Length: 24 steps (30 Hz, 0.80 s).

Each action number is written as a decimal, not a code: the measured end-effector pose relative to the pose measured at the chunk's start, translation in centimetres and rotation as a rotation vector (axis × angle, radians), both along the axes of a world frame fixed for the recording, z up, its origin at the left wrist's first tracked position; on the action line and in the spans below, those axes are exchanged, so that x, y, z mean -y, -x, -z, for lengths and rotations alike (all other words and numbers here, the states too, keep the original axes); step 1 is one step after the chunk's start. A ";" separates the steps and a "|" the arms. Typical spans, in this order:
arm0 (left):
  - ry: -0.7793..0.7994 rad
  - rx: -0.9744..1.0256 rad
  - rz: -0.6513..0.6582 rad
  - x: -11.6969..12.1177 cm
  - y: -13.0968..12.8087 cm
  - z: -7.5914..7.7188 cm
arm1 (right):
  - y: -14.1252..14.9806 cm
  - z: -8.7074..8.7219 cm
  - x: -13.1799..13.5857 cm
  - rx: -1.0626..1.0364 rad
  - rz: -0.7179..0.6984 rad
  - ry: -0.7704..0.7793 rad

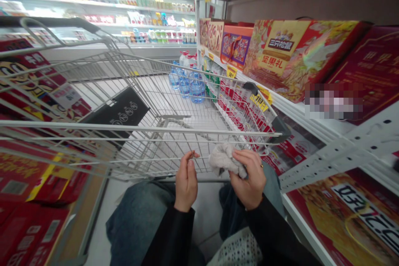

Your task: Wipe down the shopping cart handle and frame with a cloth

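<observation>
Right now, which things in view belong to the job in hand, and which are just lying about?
Likely in use: grey cloth, in the right hand; shopping cart close by.
Just around: bottled water; shelved gift boxes; red cartons.

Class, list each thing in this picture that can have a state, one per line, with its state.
Left hand: half-curled, apart from the cloth
Right hand: closed around part of the cloth
Grey cloth: bunched, held
Shopping cart: standing, basket open on top
Blue-tinted bottles: upright on the floor, grouped
Red-and-gold gift box: closed, on the shelf
Back shelves: lit, stocked
</observation>
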<state>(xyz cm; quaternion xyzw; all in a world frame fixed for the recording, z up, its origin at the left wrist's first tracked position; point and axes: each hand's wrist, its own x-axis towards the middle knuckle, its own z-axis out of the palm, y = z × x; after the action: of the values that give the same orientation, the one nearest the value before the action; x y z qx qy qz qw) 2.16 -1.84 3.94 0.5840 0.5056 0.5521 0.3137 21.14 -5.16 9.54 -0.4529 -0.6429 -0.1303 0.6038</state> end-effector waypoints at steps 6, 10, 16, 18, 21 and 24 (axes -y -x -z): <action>-0.005 -0.004 -0.005 0.0 0.0 0.0 | -0.1 1.6 0.0 0.014 -0.031 0.055; -0.014 -0.009 -0.007 0.0 0.0 0.0 | -0.3 1.3 0.1 0.032 -0.026 0.056; -0.029 -0.031 -0.015 0.0 0.0 -0.2 | -0.2 0.1 -0.3 0.020 -0.008 -0.027; -0.040 -0.037 -0.019 0.0 0.0 -0.3 | -0.3 0.7 -0.3 0.027 -0.016 0.002; -0.041 -0.041 -0.008 0.0 0.0 -0.2 | -0.5 1.7 -0.1 0.032 -0.023 0.047; -0.036 -0.037 -0.006 0.0 0.0 -0.2 | -0.6 1.5 0.1 0.039 -0.022 0.042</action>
<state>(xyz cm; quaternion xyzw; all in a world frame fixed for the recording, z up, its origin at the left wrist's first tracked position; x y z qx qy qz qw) 2.12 -1.82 4.09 0.5984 0.5030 0.5511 0.2919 21.79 -5.25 8.02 -0.4558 -0.6622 -0.1187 0.5828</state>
